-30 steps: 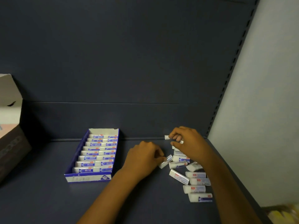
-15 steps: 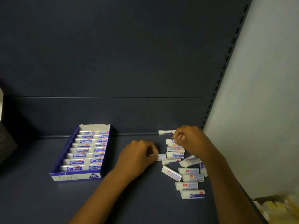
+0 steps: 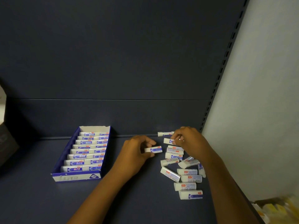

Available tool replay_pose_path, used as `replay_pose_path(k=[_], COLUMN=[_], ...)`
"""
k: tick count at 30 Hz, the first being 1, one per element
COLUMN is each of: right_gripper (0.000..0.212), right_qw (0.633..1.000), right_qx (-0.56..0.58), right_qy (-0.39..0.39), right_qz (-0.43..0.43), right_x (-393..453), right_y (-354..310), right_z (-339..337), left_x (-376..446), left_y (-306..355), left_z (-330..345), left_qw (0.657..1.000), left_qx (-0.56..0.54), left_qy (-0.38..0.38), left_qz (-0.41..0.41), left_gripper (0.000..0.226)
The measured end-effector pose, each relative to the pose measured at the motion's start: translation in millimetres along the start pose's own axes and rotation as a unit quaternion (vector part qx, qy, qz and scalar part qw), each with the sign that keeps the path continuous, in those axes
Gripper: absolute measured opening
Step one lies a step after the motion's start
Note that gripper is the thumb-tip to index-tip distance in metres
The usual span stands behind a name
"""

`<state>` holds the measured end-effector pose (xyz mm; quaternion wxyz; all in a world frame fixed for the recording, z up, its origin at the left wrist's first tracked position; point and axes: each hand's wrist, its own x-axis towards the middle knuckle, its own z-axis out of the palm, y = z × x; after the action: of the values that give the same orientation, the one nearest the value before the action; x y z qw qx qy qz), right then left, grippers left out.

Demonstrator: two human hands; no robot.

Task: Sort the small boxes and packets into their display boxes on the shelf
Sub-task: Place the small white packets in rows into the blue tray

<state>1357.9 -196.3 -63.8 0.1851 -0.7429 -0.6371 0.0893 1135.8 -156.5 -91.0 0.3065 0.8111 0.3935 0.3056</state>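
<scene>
A blue and white display box (image 3: pixel 63 160) lies on the dark shelf at the left, filled with rows of white and blue packets. To its right my left hand (image 3: pixel 135 152) pinches one small white and blue packet (image 3: pixel 154 149) just above the shelf. Further right my right hand (image 3: pixel 189 141) pinches another packet (image 3: pixel 168 140) at the top of a loose pile of packets (image 3: pixel 186 172). One packet (image 3: pixel 165 134) lies alone against the back panel.
A brown and white carton (image 3: pixel 6 143) stands at the far left edge. The shelf's slotted upright (image 3: pixel 221 70) and a pale wall close the right side. Yellow goods (image 3: pixel 275 209) show at the bottom right, below the shelf's edge.
The view has shifted, so the display box and carton sit further left. My left hand has turned its packet flat and level. My right hand has taken a packet from the pile's top.
</scene>
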Motion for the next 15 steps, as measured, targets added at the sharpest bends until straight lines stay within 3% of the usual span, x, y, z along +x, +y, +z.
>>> replay_pose_path(k=[4,15], right_gripper=[0.009,0.018], right_qw=[0.995,0.985], right_qx=[0.043,0.134], right_qy=[0.075,0.084], right_qz=[-0.043,-0.063], right_x=[-1,2], right_y=[-6,-20], right_z=[4,13], left_x=[-1,-6], left_y=[0,7], left_z=[-3,-27], left_qw=[1.0,0.997], left_qx=[-0.01,0.028], left_qy=[0.017,0.067], left_qz=[0.014,0.03], left_gripper=[0.034,0.033])
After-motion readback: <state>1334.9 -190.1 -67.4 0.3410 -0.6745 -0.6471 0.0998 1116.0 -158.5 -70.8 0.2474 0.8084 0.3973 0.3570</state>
